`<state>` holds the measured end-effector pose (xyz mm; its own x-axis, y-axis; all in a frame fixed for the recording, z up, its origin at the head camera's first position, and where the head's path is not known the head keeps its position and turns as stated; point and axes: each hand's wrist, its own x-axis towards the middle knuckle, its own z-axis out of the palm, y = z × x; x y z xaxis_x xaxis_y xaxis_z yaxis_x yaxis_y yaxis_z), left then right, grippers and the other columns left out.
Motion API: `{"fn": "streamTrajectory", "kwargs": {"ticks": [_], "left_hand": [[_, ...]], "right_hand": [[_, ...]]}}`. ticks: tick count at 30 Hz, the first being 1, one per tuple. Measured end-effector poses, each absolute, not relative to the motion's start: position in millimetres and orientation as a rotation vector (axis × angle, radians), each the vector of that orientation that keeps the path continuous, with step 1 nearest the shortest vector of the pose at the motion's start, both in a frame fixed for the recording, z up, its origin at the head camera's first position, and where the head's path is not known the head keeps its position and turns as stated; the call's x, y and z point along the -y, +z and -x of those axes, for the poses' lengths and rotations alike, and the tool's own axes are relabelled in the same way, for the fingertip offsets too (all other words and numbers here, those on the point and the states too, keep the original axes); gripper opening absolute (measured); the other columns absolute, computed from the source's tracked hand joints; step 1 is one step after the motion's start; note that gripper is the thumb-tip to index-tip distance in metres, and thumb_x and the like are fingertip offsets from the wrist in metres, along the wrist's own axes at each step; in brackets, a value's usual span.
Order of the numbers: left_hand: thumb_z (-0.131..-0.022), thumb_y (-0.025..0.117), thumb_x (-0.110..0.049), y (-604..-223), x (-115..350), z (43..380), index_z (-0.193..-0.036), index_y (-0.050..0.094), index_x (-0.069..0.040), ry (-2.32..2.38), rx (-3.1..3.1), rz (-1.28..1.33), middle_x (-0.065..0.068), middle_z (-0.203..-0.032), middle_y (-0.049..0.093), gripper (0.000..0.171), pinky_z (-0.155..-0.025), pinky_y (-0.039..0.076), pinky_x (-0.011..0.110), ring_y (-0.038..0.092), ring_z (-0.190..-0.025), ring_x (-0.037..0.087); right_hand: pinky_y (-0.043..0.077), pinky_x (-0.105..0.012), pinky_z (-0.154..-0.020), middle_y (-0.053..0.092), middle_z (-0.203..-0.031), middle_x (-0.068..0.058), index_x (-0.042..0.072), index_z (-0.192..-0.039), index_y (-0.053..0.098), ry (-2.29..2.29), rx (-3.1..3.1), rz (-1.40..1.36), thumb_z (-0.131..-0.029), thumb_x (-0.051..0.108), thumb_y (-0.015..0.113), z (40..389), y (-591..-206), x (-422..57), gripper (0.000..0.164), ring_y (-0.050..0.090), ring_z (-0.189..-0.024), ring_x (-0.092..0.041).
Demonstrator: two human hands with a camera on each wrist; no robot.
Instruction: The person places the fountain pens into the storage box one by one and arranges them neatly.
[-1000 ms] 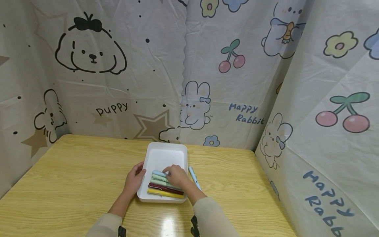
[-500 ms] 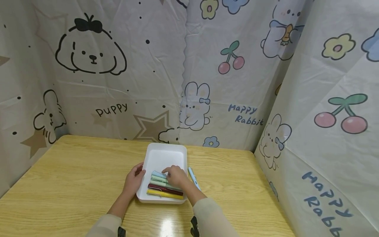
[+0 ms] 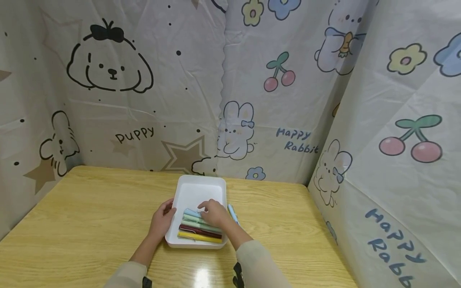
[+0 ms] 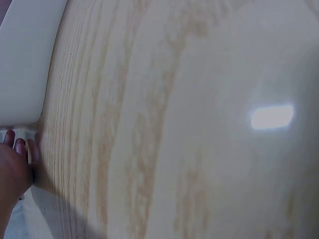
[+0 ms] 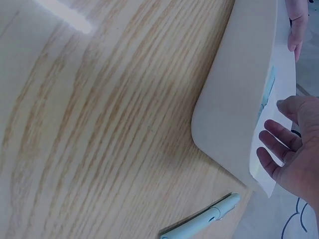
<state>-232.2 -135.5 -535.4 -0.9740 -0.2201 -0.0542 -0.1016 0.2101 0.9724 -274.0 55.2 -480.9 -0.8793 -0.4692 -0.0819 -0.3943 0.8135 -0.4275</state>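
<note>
A white tray (image 3: pixel 198 191) stands on the wooden table, with pens lying side by side across its near half. They are a light blue pen (image 3: pixel 192 212), green ones (image 3: pixel 193 219), a dark red pen (image 3: pixel 199 231) and a yellow pen (image 3: pixel 199 237). My left hand (image 3: pixel 161 221) holds the tray's left side, thumb at the rim. Over the tray, my right hand (image 3: pixel 215 215) hovers at the light blue pen and hides its right end. In the right wrist view its fingers (image 5: pixel 276 135) and thumb are spread apart, with nothing between them.
Another light blue pen (image 3: pixel 232 213) lies on the table just right of the tray, partly behind my right forearm. Patterned cloth (image 3: pixel 187 100) hangs along the table's back and right sides. Light glares off the tabletop (image 3: pixel 108 208) near the front.
The head view has shifted slightly. My right hand has lifted a little at the light blue pen; my left hand keeps its place on the tray.
</note>
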Motion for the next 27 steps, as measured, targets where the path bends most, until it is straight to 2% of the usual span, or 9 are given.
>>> {"fn": "streamTrajectory", "kwargs": {"ticks": [7,14,27], "left_hand": [[-0.099,0.042,-0.018,-534.6,135.4,231.1,-0.14,0.038,-0.007,-1.894,2.372,-0.321,0.02,-0.137,0.044,0.043,-0.105,0.037,0.046,0.043,-0.123,0.03],[-0.099,0.042,-0.018,-535.0,135.1,231.0,-0.14,0.038,-0.007,-1.888,2.373,-0.314,0.02,-0.137,0.044,0.043,-0.103,0.037,0.045,0.043,-0.123,0.03],[-0.099,0.042,-0.018,-536.0,135.2,231.5,-0.14,0.038,-0.007,-1.892,2.368,-0.313,0.02,-0.138,0.044,0.043,-0.104,0.037,0.046,0.043,-0.124,0.031]], "right_hand": [[0.047,-0.026,-0.067,0.063,-0.096,-0.006,0.013,-0.113,0.067,-0.638,-2.821,0.762,-0.091,0.019,0.056,275.9,-470.8,-56.5,0.025,0.057,-0.08,-0.014],[0.049,-0.028,-0.071,0.063,-0.098,-0.009,0.01,-0.114,0.066,-0.714,-2.815,0.737,-0.092,0.018,0.056,276.3,-459.6,-62.6,0.026,0.059,-0.084,-0.018],[0.046,-0.027,-0.065,0.062,-0.097,-0.012,0.005,-0.115,0.065,-0.899,-2.817,0.704,-0.092,0.015,0.056,284.2,-453.8,-83.8,0.027,0.057,-0.077,-0.017]]}}
